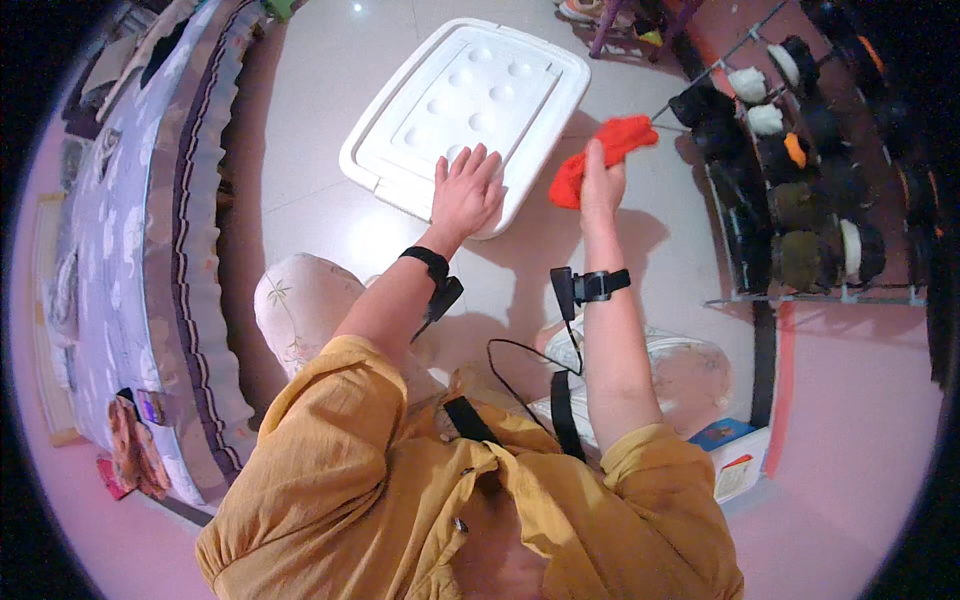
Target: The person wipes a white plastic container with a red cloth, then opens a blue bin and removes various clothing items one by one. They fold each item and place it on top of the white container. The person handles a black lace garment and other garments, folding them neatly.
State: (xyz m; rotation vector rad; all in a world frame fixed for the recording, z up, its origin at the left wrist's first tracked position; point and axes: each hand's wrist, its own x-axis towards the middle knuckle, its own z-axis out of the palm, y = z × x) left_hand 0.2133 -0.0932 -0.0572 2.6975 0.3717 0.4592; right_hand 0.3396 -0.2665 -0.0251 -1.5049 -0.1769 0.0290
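Red cloth (626,138), bunched up, was at about 1 o'clock from the centre of view, held over the floor just beside the box. The right hand (602,185) was closed around it, thumb laid along the near face, with cloth spilling out on both sides. White plastic box (525,122) with its lid on stood at 12 o'clock, tilted clockwise on pale floor tiles (300,130); round dimples marked the lid. The left hand (467,190) lay on the box's 6 o'clock edge, fingers extended, gripping nothing. Both wrists carried black straps (600,286), each with a small dark block; a thin black cable (497,365) looped near the right one. Person knelt or squatted, could not tell which: mustard shirt (330,470), pale patterned trousers (300,310). Bed (130,230) with a lilac cover at 9 o'clock. Rack of shoes (800,190) at 2 o'clock, mostly dark pairs. Purple stool legs (603,30) at 1 o'clock, far edge. Blue-and-white container (725,437) at 4 o'clock, near the pink wall (850,390).
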